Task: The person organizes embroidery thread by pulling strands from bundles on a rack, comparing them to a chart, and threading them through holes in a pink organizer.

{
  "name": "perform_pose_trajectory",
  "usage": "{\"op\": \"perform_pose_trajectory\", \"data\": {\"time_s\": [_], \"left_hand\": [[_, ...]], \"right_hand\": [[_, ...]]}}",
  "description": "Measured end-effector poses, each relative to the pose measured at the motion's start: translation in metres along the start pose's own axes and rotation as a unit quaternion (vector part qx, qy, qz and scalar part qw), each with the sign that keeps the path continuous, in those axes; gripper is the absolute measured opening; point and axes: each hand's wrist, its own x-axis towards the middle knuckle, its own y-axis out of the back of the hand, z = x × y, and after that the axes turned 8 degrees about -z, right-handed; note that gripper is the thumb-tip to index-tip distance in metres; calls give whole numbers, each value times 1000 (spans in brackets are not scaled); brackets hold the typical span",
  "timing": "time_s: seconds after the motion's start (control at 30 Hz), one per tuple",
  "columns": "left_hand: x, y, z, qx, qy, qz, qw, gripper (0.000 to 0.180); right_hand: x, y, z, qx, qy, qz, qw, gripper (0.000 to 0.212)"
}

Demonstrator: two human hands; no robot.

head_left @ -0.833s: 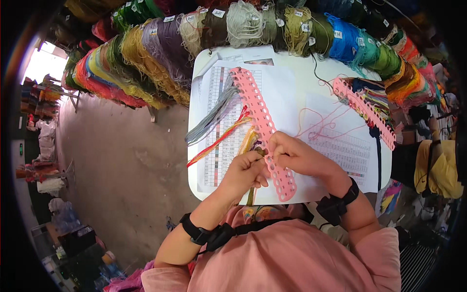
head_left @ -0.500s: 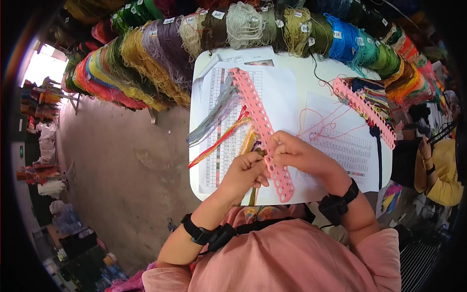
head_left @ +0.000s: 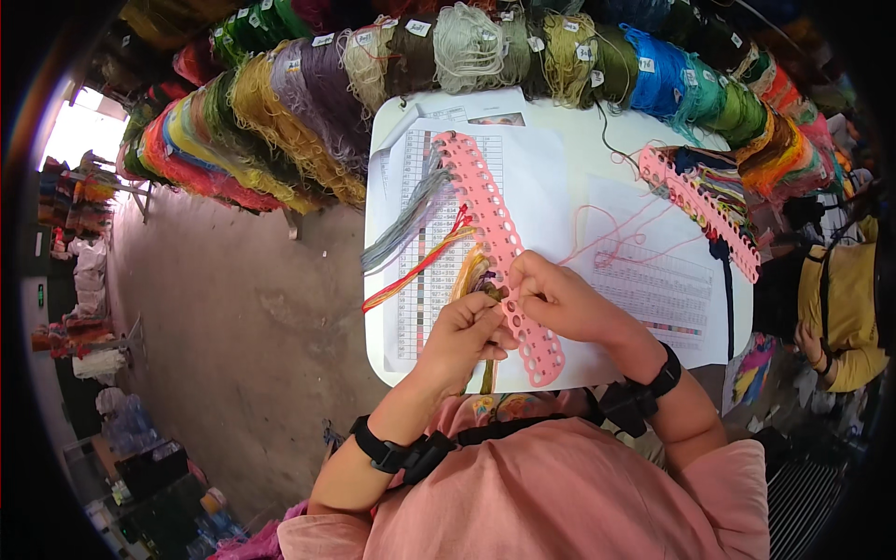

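Observation:
A long pink perforated thread holder point(head_left: 483, 201) lies slanted across printed sheets on a white table. Grey-blue threads point(head_left: 406, 219), red threads point(head_left: 415, 280) and yellow threads point(head_left: 467, 273) hang from holes along its left side. My left hand point(head_left: 465, 338) is closed round an olive-green thread bundle point(head_left: 488, 376), whose tail drops below the fingers. Beside it, my right hand point(head_left: 558, 301) pinches at the holder's edge, where the olive strands meet a hole. Its fingertips hide exactly what they grip.
A second pink holder point(head_left: 700, 213) full of coloured threads lies at the right, with loose pink thread point(head_left: 611, 229) near it. Labelled yarn hanks point(head_left: 471, 47) hang along the table's far side. Another person in a yellow top point(head_left: 854, 313) is at the far right.
My hands stay together at the same part of the holder, with small finger shifts. The holder's upper end has turned slightly. The person at the far right has moved an arm.

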Motion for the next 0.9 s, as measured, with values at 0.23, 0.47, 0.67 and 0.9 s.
{"op": "perform_pose_trajectory", "data": {"time_s": [0.23,0.47,0.67,0.9], "left_hand": [[1,-3,-8,76,-33,29,996,13],[-37,9,3,-128,-83,15,988,12],[-17,5,8,9,63,-95,993,19],[-79,76,53,213,16,74,974,15]], "right_hand": [[-3,-14,-15,-80,-15,38,996,18],[-12,-42,8,-135,81,211,965,14],[-22,-54,16,97,49,229,967,14],[-5,-66,8,-274,82,282,916,27]]}}
